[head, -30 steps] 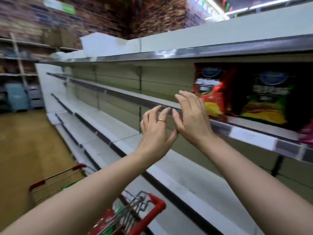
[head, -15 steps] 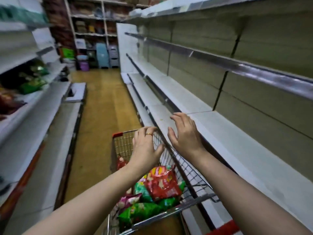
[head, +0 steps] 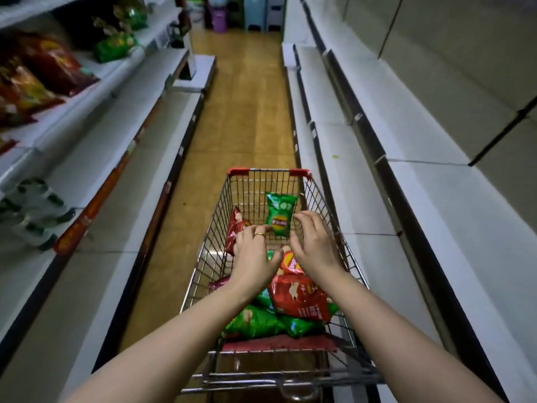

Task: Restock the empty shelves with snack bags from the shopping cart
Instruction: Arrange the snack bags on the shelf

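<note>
**Two hands closing on a green snack bag (head: 280, 213) in the shopping cart (head: 268, 171)**
The bag stands upright near the cart's far wire wall, beyond a heap of red and green bags (head: 293, 303). It is probably light, air-puffed, slick and easily crushed, so it is best taken gently by its side edges. The left hand (head: 255, 257) and right hand (head: 315, 248) flank it with fingers parted and loosely curved, holding nothing. Whether they touch it cannot be told.

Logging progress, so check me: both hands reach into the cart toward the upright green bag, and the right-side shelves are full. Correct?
No: the head view shows the right-side shelves bare. The left hand and right hand do reach into the cart toward the upright green bag.
</note>
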A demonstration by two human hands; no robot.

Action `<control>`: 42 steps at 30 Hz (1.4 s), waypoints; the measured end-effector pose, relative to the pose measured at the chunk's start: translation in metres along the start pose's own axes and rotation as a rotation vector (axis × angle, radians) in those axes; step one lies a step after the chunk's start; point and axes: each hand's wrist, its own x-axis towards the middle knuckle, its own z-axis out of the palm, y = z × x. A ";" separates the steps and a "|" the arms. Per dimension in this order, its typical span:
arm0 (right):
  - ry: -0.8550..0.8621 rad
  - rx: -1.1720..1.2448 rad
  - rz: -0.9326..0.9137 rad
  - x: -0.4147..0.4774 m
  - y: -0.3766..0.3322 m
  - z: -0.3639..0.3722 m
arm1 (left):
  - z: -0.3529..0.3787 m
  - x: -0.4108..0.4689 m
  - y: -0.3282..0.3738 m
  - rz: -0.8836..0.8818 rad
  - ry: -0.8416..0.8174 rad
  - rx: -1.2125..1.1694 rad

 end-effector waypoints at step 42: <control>-0.916 -0.433 0.331 -0.061 0.107 0.108 | 0.108 0.010 -0.137 -0.828 -0.174 -0.401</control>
